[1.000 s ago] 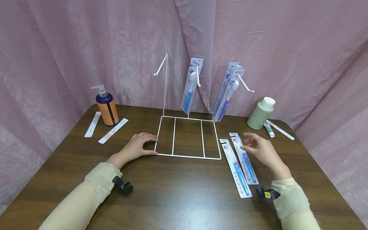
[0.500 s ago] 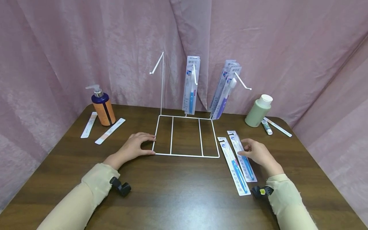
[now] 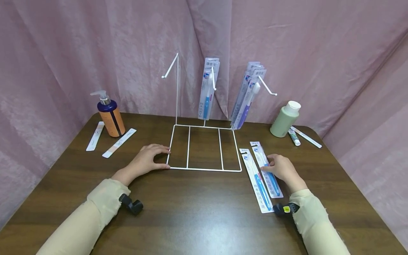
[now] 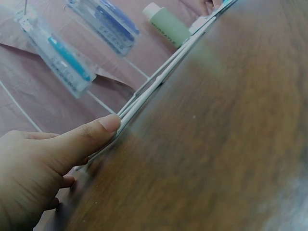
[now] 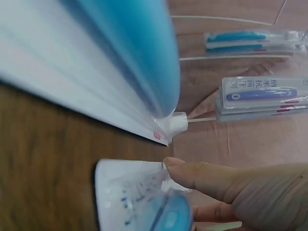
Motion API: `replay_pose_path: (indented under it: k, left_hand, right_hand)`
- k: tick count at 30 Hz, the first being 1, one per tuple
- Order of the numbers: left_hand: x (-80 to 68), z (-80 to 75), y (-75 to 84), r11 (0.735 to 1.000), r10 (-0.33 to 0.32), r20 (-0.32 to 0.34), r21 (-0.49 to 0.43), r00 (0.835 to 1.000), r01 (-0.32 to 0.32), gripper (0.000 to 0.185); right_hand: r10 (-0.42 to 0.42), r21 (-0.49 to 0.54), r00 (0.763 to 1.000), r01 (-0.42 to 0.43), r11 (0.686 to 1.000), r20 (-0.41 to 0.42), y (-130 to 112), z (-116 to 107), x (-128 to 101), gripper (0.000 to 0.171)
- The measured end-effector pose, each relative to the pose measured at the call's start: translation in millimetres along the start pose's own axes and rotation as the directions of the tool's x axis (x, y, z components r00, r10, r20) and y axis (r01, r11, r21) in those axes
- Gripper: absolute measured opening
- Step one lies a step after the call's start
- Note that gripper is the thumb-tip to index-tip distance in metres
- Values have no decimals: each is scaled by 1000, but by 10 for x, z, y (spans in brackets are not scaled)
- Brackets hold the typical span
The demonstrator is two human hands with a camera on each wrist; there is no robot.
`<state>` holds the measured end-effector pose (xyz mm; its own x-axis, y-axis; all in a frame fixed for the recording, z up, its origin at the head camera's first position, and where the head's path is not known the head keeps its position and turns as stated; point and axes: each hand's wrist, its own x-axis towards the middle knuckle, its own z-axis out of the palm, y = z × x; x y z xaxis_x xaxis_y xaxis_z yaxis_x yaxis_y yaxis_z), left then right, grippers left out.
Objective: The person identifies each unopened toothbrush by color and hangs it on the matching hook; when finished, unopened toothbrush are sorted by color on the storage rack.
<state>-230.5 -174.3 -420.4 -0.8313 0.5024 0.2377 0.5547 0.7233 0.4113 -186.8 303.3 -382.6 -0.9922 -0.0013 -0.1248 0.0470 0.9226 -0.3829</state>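
A white wire display rack [image 3: 204, 169] stands on the table with packaged toothbrushes on two of its hooks. My left hand [image 3: 145, 160] holds its front left corner, with the thumb [image 4: 98, 132] on the front wire and the fingers at the side wire. To the right of the rack lie two blue toothbrushes in clear packs. My right hand [image 3: 282, 170] grips the farther packaged toothbrush [image 3: 262, 156] by its edges, the thumb [image 5: 192, 175] on the near edge. The nearer packaged toothbrush [image 3: 256, 180] lies beside it, untouched by either hand.
An orange pump bottle [image 3: 111, 120] stands at the back left, with flat white packets [image 3: 119, 142] near it. At the back right are a green bottle [image 3: 284, 120], a small tube [image 3: 294, 137] and another narrow packet [image 3: 307, 137]. A pink curtain [image 3: 143, 53] hangs behind.
My right hand has come down onto the farther toothbrush pack and now grips it. The left hand stays at the rack corner. The hanging packs have swung slightly, and the head view has shifted a little.
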Motion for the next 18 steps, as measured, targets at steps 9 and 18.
replay_pose_path:
  k: [9,18]
  left_hand:
    - [-5,-7,-4,1000,-18,13,-6,1000,18,55]
    - [2,0,14,1000,-6,3,5,1000,6,55]
  right_hand:
    - [14,81,999,-17,997,35,25,-7,47,65]
    - [16,189,999,-21,982,30,58,-42,30,56]
